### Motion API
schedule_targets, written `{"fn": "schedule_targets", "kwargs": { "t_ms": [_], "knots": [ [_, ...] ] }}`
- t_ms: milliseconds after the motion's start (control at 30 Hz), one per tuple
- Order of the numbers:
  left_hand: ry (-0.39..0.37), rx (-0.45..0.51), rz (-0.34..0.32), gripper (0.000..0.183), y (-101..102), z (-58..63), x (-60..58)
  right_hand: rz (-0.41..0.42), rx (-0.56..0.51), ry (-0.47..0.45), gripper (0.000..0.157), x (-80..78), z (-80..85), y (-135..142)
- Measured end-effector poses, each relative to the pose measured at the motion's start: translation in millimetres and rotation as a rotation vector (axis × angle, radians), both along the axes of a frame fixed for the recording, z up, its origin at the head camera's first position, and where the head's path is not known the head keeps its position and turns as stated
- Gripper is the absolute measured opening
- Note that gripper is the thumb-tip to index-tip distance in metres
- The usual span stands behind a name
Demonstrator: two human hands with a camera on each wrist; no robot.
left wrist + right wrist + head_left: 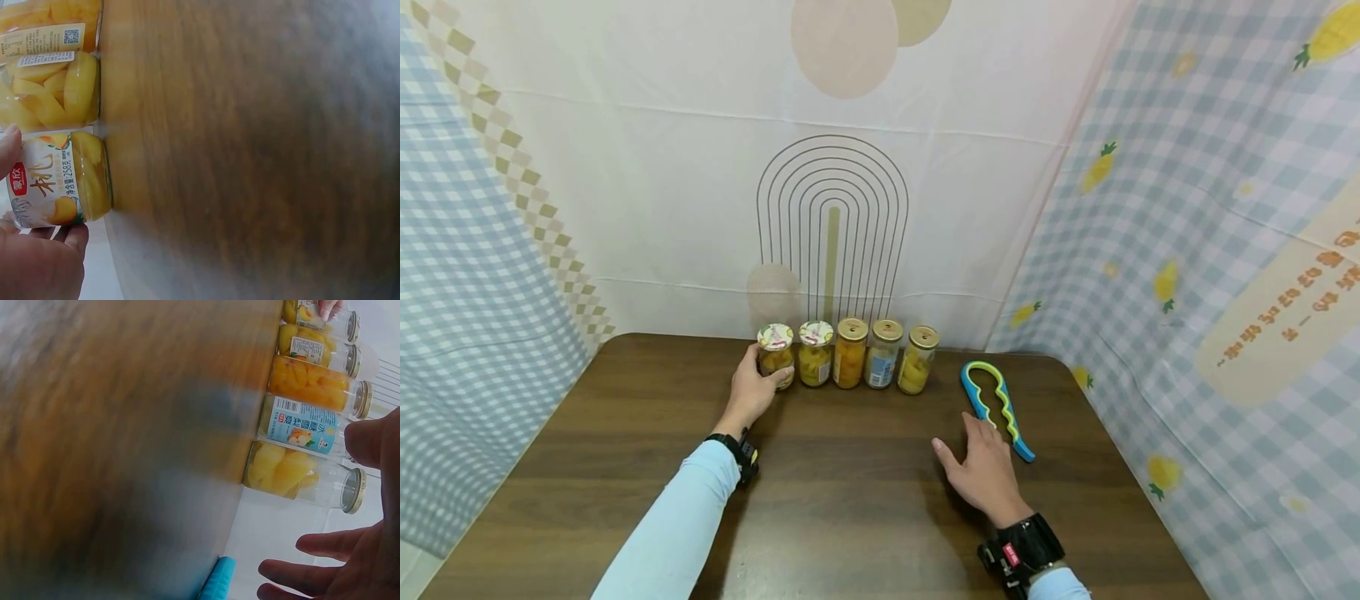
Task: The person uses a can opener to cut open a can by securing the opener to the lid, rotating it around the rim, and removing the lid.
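My left hand [752, 390] grips the leftmost fruit jar [775, 361], thumb on one side and fingers on the other. In the left wrist view its label shows a peach, with yellow pieces inside the glass. To its right stand a jar with a patterned lid [815, 357], a jar of orange fruit [850, 357], a jar with a blue label [882, 358] and a jar of pale yellow fruit [916, 363]. My right hand [983, 467] hovers with spread fingers and holds nothing. Just beyond its fingertips lies a blue and green jar opener [1010, 414].
The jars stand in a row near the back edge of the dark wooden table [835, 492]. Behind it hangs a white printed cloth [692, 208]. Checked cloths hang at the left and at the right [1150, 333].
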State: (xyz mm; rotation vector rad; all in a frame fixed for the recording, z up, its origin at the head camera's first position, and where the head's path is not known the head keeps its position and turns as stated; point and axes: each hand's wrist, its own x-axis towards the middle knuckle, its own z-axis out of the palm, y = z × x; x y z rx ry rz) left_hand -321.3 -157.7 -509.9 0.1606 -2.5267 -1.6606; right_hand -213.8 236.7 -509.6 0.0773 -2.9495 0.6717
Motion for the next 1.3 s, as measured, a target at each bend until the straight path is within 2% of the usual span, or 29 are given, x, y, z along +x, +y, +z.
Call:
{"fn": "schedule_targets", "kwargs": {
  "t_ms": [333, 567, 733, 900, 1067, 1300],
  "knots": [
    [0.019, 0.03, 0.016, 0.066, 0.7, -1.2, 1.4, 0.002, -0.002, 0.004, 0.085, 0.4, -0.2, -0.8],
    [0.03, 0.053, 0.005, 0.068, 1.1, -1.1, 9.0, 0.008, -0.015, 0.017, 0.084, -0.7, 0.6, 0.3],
    [0.052, 0.06, -0.013, 0.069, 0.0, -0.6, 19.0, 0.003, -0.011, 0.044, 0.082, -3.7, 3.2, 3.0],
    [0.068, 0.007, -0.041, 0.065, -1.7, 4.4, 28.4, -0.02, 0.017, 0.088, 0.079, -10.9, 5.4, 10.6],
    [0.062, -0.017, -0.067, 0.067, -3.7, 15.0, 43.3, -0.053, 0.031, 0.041, 0.079, -22.2, 4.6, 23.0],
    [0.046, -0.076, -0.137, 0.074, -5.3, 31.6, 73.8, -0.112, 0.075, -0.068, 0.078, -37.1, -0.5, 41.0]
  ]
}}
